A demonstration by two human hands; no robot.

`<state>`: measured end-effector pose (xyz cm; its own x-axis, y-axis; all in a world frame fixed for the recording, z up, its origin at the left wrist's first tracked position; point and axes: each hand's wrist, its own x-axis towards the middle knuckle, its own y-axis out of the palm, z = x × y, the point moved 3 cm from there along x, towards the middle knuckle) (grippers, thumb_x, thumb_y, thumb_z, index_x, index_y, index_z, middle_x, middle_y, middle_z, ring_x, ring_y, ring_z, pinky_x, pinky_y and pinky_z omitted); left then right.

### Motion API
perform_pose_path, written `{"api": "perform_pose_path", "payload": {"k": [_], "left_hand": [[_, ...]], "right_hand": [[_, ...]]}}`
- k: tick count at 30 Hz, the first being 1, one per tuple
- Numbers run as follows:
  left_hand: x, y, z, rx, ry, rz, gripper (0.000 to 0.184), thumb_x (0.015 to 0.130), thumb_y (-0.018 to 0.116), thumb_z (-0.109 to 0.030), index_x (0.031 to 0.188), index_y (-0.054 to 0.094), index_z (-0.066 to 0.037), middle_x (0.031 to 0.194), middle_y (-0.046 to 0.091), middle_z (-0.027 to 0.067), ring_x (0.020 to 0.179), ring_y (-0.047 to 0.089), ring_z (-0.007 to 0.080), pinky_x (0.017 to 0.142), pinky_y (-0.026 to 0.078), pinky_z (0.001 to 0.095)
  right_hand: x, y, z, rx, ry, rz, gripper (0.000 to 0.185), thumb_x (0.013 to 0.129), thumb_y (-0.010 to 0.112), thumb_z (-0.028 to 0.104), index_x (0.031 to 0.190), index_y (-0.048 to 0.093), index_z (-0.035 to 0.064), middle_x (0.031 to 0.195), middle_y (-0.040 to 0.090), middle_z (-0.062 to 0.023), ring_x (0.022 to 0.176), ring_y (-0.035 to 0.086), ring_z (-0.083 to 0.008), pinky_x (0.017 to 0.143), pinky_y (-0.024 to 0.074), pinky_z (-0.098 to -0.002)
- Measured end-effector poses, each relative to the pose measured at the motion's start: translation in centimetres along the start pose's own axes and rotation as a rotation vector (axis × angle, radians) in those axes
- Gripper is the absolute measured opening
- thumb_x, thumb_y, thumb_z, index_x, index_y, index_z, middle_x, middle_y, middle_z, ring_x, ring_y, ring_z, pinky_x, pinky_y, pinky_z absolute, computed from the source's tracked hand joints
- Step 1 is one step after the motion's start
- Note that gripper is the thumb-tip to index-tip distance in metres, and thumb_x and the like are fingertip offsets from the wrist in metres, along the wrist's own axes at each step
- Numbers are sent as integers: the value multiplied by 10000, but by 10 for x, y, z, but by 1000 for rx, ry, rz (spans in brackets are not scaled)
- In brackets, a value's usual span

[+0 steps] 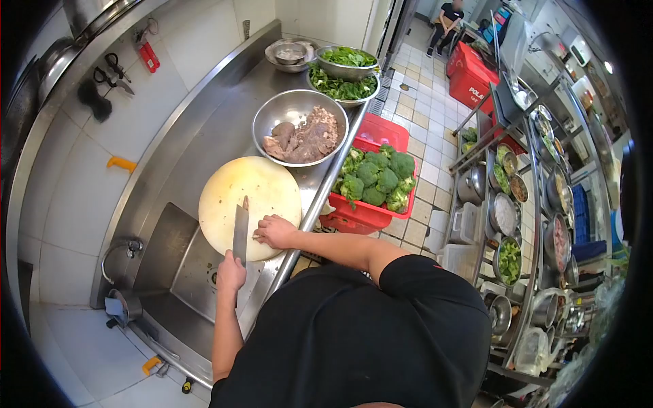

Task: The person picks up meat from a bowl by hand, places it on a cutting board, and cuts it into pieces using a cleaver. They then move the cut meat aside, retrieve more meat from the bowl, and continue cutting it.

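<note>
My left hand (pixel 231 272) is closed around the handle of a cleaver (pixel 241 231) with a broad steel blade. The blade points away from me over a round, pale cutting board (pixel 231 180). Beside the blade's far end lies a small brownish piece of meat (pixel 245 202). My right hand (pixel 275 232) rests on the board to the right of the blade, fingers bent together over a small pale bit too hidden to name. Just beyond the board, a steel bowl (pixel 260 129) holds chunks and chopped bits of brownish meat.
The board lies across a steel sink (pixel 183 238) with a tap (pixel 126 248) at left. Bowls of leafy greens (pixel 347 56) stand farther back. A red crate (pixel 384 129) of broccoli (pixel 374 178) is at right. Shelves with bowls line the right; a person (pixel 445 27) sits far back.
</note>
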<state>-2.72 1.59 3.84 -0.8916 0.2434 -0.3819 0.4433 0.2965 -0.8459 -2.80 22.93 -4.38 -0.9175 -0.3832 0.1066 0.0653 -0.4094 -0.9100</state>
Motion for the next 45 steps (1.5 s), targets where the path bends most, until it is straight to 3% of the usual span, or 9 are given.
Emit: {"api": "perform_pose_path", "payload": {"k": [5, 11, 15, 23, 27, 32, 34, 40, 45], "left_hand": [[-1, -3, -3, -6, -21, 19, 367, 1018, 531, -210, 1318, 508, 0, 1096, 688, 357, 1071, 660, 521, 922, 509, 586], [-2, -6, -5, -22, -43, 34, 391, 1016, 522, -210, 1342, 506, 4, 1103, 686, 361, 1077, 659, 521, 934, 508, 582], [11, 8, 8, -64, -23, 41, 383, 1012, 506, -221, 1322, 517, 1, 1102, 682, 365, 1074, 654, 525, 934, 504, 589], [2, -5, -4, -17, -89, 83, 294, 1035, 500, -248, 1240, 533, -41, 1113, 695, 322, 1097, 658, 501, 944, 504, 587], [3, -4, -4, -21, -84, 81, 305, 1030, 509, -247, 1251, 525, -37, 1100, 699, 319, 1082, 663, 500, 930, 508, 593], [1, 2, 0, -26, -44, 18, 348, 990, 539, -214, 1293, 514, -44, 1105, 691, 336, 1071, 661, 513, 922, 503, 605], [-2, -1, -5, -58, -31, 16, 366, 970, 549, -196, 1304, 514, -50, 1107, 686, 350, 1068, 656, 524, 930, 496, 607], [-2, -5, -8, 5, -28, 19, 422, 1007, 532, -205, 1366, 506, 15, 1088, 688, 360, 1061, 660, 525, 937, 504, 586], [-6, -9, -12, 19, -40, 11, 404, 1011, 532, -197, 1354, 501, 13, 1086, 688, 361, 1056, 664, 523, 926, 513, 578]], "right_hand": [[-12, -25, -1, 4, 27, -139, 426, 922, 690, 313, 1286, 659, 95, 1159, 664, -103, 1168, 608, -293, 1009, 474, -429], [-48, -89, -23, -39, -29, 124, 470, 877, 713, 264, 1299, 643, 69, 1238, 631, -139, 1236, 570, -316, 1052, 455, -461], [-48, -84, -45, -42, -23, 189, 595, 837, 764, 325, 1341, 600, 57, 1270, 615, -161, 1244, 560, -354, 1082, 441, -469], [-21, -25, -5, 94, 75, -36, 770, 778, 816, 444, 1399, 567, 62, 1404, 550, -158, 1369, 465, -347, 1157, 350, -490], [-7, -14, 5, 85, 69, -42, 609, 817, 774, 347, 1351, 615, 102, 1334, 602, -108, 1280, 531, -320, 1112, 381, -480], [10, -19, -4, 206, 75, 31, 522, 701, 730, 153, 1219, 679, 103, 1183, 668, -134, 1149, 614, -354, 961, 475, -500], [11, 3, -16, 186, -66, -124, 486, 686, 745, 172, 1164, 698, 100, 1085, 681, -132, 1059, 638, -360, 915, 503, -495], [17, -12, 1, 181, 33, 31, 313, 859, 710, 235, 1148, 746, 121, 1084, 704, -93, 1074, 646, -323, 941, 502, -470], [23, -9, -1, 235, 114, 136, 273, 850, 750, 197, 1108, 754, 109, 1045, 734, -106, 1090, 655, -313, 943, 509, -450]]}}
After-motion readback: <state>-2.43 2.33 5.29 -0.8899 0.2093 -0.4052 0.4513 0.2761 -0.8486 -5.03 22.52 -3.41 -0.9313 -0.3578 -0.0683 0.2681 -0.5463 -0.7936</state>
